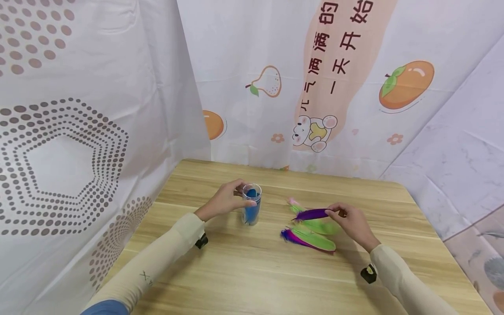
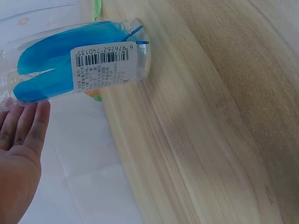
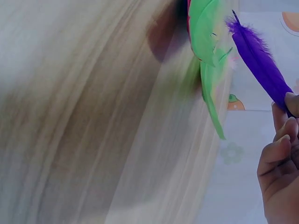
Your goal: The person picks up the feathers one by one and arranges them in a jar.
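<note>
- The counter (image 1: 271,280) is topped with pale wood grain, streaked in yellow-brown bands, and its far right corner is rounded.
- Its far edge is met by a white back cloth (image 1: 236,57), printed with orange fruit, a pear outline, small flowers, a white bear and a peach band of dark Chinese characters.
- The left side is closed off by a white hanging (image 1: 165,87), marked with brown dots set in hexagon patterns.
- On the right, a pale sheet (image 1: 468,144) veined like marble is hung.
- A clear jar (image 1: 252,217), stood upright left of the counter's middle, is held by the left grip (image 1: 225,201), thumb in front and fingers curved behind; blue feathers (image 2: 49,79) and a barcode label (image 2: 103,65) are shown through or on its wall.
- A purple feather (image 1: 313,214) is pinched at its vane end between thumb and fingers of the right grip (image 1: 352,223), the quill end pointed toward the jar.
- Below it, green feathers (image 1: 315,238) edged with magenta are spread on the counter, well apart from the jar.
</note>
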The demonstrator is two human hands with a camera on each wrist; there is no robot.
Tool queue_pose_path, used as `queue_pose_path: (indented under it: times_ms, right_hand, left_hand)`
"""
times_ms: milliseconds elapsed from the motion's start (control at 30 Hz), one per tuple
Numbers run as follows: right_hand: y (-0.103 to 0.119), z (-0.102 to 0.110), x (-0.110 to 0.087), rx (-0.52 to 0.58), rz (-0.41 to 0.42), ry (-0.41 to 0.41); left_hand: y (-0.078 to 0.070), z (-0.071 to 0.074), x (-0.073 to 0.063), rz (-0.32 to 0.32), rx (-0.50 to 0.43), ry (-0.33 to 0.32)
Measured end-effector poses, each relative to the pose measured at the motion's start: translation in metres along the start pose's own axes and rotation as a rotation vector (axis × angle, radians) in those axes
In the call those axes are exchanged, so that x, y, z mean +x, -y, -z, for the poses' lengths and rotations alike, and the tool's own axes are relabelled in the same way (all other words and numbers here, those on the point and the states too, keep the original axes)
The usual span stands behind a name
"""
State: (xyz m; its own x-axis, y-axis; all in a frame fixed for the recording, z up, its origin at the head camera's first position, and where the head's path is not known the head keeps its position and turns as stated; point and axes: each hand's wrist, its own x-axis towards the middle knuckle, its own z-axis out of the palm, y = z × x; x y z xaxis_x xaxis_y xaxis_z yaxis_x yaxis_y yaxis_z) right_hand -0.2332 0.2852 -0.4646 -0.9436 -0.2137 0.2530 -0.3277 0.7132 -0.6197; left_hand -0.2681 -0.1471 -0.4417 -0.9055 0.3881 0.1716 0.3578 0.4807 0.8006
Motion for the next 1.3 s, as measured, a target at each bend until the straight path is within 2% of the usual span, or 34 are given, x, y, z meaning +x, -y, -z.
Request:
queue_pose_path:
  times_ms: [500, 767, 1300]
  right_hand:
    - [0.007, 0.008, 0.003, 0.029, 0.014, -0.05]
    - [0.012, 0.013, 0.006, 0.025, 0.007, -0.052]
    - [0.016, 0.015, 0.011, 0.023, 0.04, -0.084]
  left_hand:
    - [-0.002, 0.0, -0.001, 0.009, -0.035, 0.008]
    - [-0.002, -0.001, -0.001, 0.015, -0.063, 0.003]
    - [0.0, -0.002, -0.001, 0.019, -0.06, 0.002]
